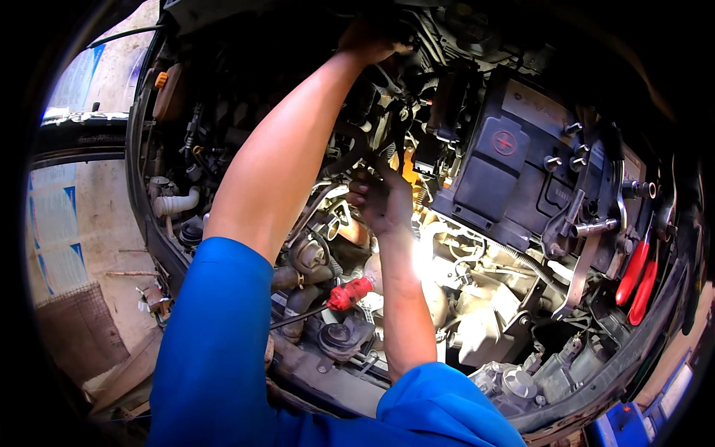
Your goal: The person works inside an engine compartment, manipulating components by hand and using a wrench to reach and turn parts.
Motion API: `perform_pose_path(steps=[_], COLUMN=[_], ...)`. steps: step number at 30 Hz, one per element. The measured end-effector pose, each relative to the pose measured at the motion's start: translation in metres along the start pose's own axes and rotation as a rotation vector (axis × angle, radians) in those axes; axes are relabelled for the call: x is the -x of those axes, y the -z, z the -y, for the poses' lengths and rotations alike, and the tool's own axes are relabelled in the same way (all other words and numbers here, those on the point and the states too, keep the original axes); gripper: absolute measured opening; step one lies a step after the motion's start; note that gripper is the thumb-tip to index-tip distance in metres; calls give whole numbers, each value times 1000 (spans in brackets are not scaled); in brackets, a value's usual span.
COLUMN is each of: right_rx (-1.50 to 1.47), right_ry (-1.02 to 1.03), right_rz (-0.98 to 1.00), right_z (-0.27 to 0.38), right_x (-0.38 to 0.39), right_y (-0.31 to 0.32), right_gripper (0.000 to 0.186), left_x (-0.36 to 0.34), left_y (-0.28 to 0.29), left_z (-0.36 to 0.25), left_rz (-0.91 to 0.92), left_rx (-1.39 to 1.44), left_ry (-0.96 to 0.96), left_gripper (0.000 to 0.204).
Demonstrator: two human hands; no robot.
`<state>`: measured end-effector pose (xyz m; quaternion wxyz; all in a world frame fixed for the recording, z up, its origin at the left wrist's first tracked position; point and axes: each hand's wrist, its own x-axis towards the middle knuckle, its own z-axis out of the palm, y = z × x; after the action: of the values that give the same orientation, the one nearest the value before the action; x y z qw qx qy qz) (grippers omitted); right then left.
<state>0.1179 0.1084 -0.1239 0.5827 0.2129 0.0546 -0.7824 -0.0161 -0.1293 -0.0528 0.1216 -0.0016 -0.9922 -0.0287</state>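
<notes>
At the far left we see a pale wall [104, 223] with printed sheets pinned to it. Next comes an orange cap [161, 80] at the edge of the engine bay, and below it a white bent pipe [177, 203].

Our left arm, in a blue sleeve [216, 328], crosses the bay toward the top. Low in the middle, a red handle [349, 293] with a thin dark cord lies among the hoses, below both hands. Our left hand [369, 43] is at the far side of the bay, its fingers mostly lost in shadow; we cannot tell whether it grips anything. Our right hand [381, 200] is nearer to us, fingers bent and reaching upward; we cannot tell whether they close on a part.

The cables and fittings [387, 123] we are reaching into lie between the two hands: below the left one and just above the right one. To the right of the right hand, an orange part [410, 167] is brightly lit.

Further right is the black battery [480, 171], with silver sockets [552, 163] on top. Beyond it are pliers with red handles [633, 276], and at the lower right corner, a blue box [629, 425].
</notes>
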Motion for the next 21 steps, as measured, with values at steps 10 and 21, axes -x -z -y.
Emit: perform_pose_path(steps=[10,21], right_rx=[375,233], right_ry=[27,-98], right_rz=[-30,-43], right_z=[12,29], right_x=[11,20], right_y=[-16,-26], right_gripper=[29,18], left_x=[4,1], left_y=[-5,-16], left_z=[8,10], left_rz=[0,-16], left_rx=[78,-123], left_ry=[355,200], left_gripper=[81,72])
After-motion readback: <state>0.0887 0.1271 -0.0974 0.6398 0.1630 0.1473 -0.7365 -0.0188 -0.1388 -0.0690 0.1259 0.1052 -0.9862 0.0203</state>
